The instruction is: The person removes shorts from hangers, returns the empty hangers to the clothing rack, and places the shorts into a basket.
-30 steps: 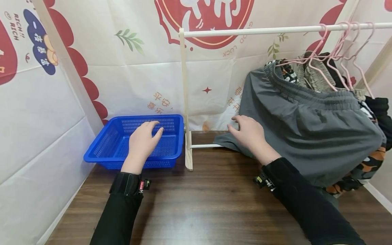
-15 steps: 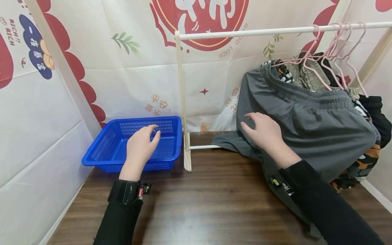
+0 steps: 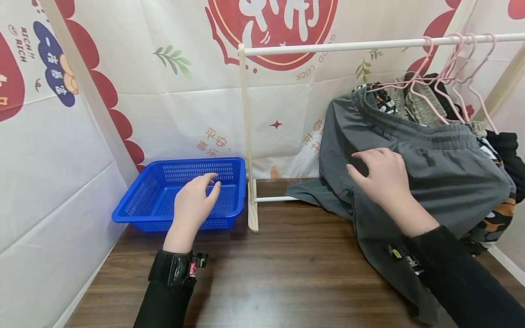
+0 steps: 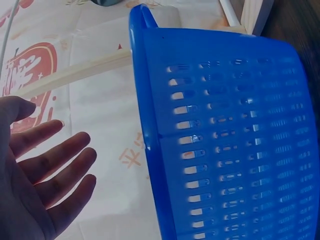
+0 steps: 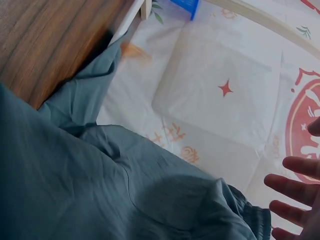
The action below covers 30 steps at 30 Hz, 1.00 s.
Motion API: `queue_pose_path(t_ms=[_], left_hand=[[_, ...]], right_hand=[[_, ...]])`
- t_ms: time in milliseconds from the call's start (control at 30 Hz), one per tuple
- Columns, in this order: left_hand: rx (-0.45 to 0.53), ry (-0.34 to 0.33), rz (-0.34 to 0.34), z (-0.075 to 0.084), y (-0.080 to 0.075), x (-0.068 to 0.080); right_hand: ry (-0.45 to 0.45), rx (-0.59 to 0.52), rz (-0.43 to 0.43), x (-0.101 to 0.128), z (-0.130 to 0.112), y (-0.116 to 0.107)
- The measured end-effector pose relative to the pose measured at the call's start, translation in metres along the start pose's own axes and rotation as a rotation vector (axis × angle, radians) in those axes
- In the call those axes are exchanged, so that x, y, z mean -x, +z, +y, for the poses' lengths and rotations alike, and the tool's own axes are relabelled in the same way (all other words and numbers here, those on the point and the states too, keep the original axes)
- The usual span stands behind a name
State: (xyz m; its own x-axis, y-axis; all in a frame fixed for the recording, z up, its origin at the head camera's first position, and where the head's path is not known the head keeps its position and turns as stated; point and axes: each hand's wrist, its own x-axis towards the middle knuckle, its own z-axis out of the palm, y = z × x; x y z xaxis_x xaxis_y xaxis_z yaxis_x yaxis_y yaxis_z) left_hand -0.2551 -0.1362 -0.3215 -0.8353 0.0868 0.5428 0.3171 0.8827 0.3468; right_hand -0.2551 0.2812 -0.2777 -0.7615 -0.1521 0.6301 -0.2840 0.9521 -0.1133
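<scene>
Wooden tabletop (image 3: pixel 287 264), grey shorts (image 3: pixel 430 182) waistband-up, legs trailing down-left; right hand (image 3: pixel 383 180) and left hand (image 3: pixel 193 207), each grip open.

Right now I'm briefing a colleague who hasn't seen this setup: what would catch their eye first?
Probably the grey trousers hanging at the right end of the white rail, one leg spilling onto the wooden table, with the right hand open over the fabric. Next, the bright blue basket at the back left, with the left hand open above its near side.
</scene>
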Motion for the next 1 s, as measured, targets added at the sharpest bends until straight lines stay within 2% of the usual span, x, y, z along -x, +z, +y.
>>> queue_pose_path(t_ms=[167, 367, 500, 800, 900, 1000], left_hand=[[0.006, -0.001, -0.009, 0.003, -0.001, 0.004], [0.001, 0.012, 0.018, 0.004, 0.000, 0.009], [0.000, 0.016, 0.026, 0.004, 0.002, 0.012], [0.013, 0.017, 0.024, 0.003, 0.003, 0.018], [0.015, 0.019, 0.026, 0.005, 0.002, 0.019], [0.020, 0.018, 0.030, 0.005, 0.002, 0.020]], right_hand=[[-0.042, 0.008, 0.119, 0.006, 0.005, -0.010], [-0.033, 0.020, 0.118, 0.012, 0.011, -0.023], [-0.056, 0.040, 0.166, 0.016, 0.014, -0.028], [-0.178, 0.099, 0.384, 0.014, 0.022, -0.036], [-0.191, 0.110, 0.444, 0.013, 0.023, -0.039], [-0.165, 0.121, 0.467, 0.012, 0.026, -0.044]])
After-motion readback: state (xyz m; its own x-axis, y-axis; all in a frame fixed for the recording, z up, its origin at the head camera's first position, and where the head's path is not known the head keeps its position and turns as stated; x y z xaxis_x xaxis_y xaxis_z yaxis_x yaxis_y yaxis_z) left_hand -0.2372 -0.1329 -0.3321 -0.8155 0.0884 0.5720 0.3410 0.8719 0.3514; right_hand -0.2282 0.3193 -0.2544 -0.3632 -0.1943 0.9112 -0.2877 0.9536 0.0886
